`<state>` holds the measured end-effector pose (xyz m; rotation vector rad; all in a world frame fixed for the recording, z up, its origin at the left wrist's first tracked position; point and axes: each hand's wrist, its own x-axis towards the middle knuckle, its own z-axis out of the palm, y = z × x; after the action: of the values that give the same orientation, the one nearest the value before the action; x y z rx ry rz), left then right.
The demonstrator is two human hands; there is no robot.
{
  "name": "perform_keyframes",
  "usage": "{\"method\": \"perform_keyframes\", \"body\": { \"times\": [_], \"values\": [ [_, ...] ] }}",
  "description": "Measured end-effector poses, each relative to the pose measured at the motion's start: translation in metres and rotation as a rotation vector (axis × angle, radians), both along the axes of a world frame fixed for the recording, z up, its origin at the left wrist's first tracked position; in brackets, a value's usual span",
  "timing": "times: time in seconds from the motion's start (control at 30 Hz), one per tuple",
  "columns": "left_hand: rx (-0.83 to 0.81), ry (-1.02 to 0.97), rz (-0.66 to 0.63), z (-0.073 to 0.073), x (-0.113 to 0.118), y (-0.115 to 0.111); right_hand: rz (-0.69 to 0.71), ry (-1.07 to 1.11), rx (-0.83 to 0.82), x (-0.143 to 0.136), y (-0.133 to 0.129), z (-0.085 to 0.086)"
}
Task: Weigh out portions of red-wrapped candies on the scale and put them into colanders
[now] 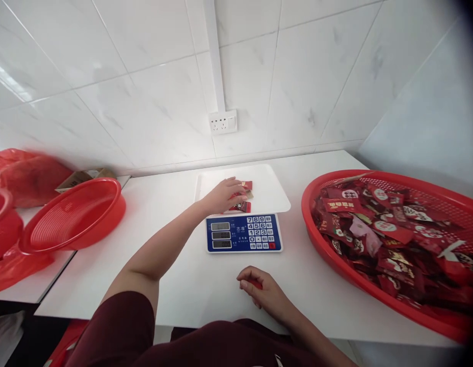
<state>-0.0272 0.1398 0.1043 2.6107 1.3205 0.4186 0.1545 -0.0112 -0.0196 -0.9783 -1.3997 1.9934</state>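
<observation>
The packets [243, 207] lie on the white tray [269, 191], in a small cluster directly under the left hand [229, 194], with their visible ends poking out to the right, past the fingertips. The packet closest to the person runs roughly crosswise, its long axis from left to right, much as the fingers point; the rest is too covered to read. The left hand is clearly the nearer one, reaching in from the left with its fingers bent over the cluster; whether they grip a packet or only rest on it cannot be told.

The right hand [264, 291] is well apart, on the person's side of the scale [241, 239], between it and the counter's front edge. Its fingers are curled closed around a red piece [255, 283], mostly hidden, perhaps another packet.

The tray is bare to the right of the cluster and toward the wall; its raised rim bounds that room, and the scale's panel of keys and displays lies just below its near edge. Beyond that, a strip of bare counter [183, 295] separates the scale from the big basket [312, 229] on the right, heaped with more wrapped pieces [393, 260]. On the left, open counter reaches as far as the red basin [74, 211], leaving the left forearm free room.
</observation>
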Motion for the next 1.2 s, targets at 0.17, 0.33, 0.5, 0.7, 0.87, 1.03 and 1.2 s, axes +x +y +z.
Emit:
{"method": "perform_keyframes", "body": {
  "times": [0.17, 0.33, 0.5, 0.7, 0.87, 1.03, 1.2],
  "values": [
    [-0.03, -0.329, 0.165, 0.005, -0.014, -0.079, -0.131, 0.245, -0.21, 0.001, 0.001, 0.001],
    [-0.351, -0.256, -0.08, -0.04, 0.008, -0.15, -0.124, 0.376, -0.413, 0.004, 0.002, 0.003],
    [-0.353, -0.256, -0.033, -0.077, 0.028, -0.166, -0.091, 0.329, -0.376, 0.003, -0.001, -0.002],
    [-0.365, -0.268, 0.034, -0.07, 0.025, -0.156, -0.079, 0.326, -0.345, 0.001, 0.002, -0.006],
    [-0.199, -0.403, 0.199, -0.055, 0.013, -0.142, -0.089, 0.363, -0.313, 0.001, 0.006, -0.011],
    [-0.05, -0.416, 0.224, -0.047, 0.005, -0.13, -0.079, 0.335, -0.315, 0.0, 0.005, -0.009],
    [0.123, -0.368, 0.323, -0.039, -0.004, -0.095, -0.093, 0.298, -0.296, -0.001, 0.004, -0.005]
  ]
}}
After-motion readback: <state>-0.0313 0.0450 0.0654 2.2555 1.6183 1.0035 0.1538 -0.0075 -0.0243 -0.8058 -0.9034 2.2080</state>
